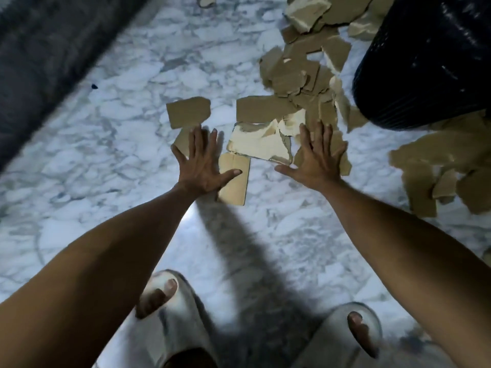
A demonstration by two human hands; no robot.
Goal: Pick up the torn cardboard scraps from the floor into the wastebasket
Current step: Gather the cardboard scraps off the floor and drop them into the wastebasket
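Two bare hands extended over a white-and-grey marble floor (111,160), both palm-down, fingers straight and spread, neither gripping anything. One dark ribbed wastebasket (425,62) standing upright at upper right, taken as landmark. Left hand (203,162) well apart from the wastebasket, to its lower left; thumb lying across one rectangular brown scrap (235,188), fingertips over the lower edge of a second small scrap (182,140). Contact with the floor or scraps: cannot tell, owing to motion blur. One larger brown scrap (188,112) just beyond the left fingertips. Right hand (317,158) nearer the wastebasket, below and left of its base, spread over one brown scrap (344,160). Between the two hands: one pale scrap (259,144), white face up, edges torn. One flat brown scrap (261,108) just beyond the pale one. Main heap of torn cardboard scraps (300,67) along the left side of the wastebasket, overlapping, pieces too many and too blurred for an exact count. Second cluster (438,168) below the wastebasket, toward the right edge, likewise uncounted. All scraps seen lying on the floor; wastebasket interior not visible. Two pale open-toe slippers (170,320) on two feet at the bottom edge, far from the wastebasket. One dark carpet edge (47,54) at upper left, opposite the wastebasket. One small dark speck (94,86) beside the carpet.
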